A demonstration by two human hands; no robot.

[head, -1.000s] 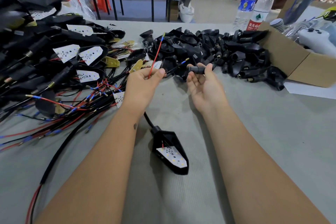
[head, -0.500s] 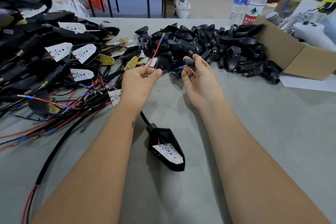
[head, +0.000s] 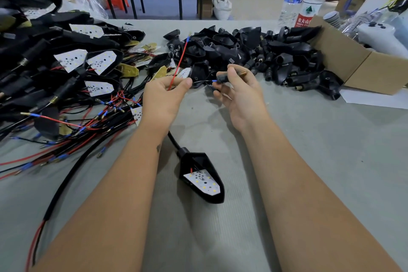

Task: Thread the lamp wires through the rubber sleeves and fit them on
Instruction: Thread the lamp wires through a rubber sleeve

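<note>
The left hand [head: 164,97] pinches the red wire [head: 180,62] upright, out of the way. The right hand [head: 239,95] grips the sleeve [head: 221,78] above the table [head: 320,150], level with the black wire [head: 202,81], probably to guide its tip in.

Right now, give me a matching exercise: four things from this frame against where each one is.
Things:
1. red wire
2. rubber sleeve
3. lamp housing
4. cardboard box

Places:
A. on the table between the forearms
B. pinched in the left hand
C. far right of the table
D. held in the right hand

Pairs: 1-B, 2-D, 3-A, 4-C
</note>
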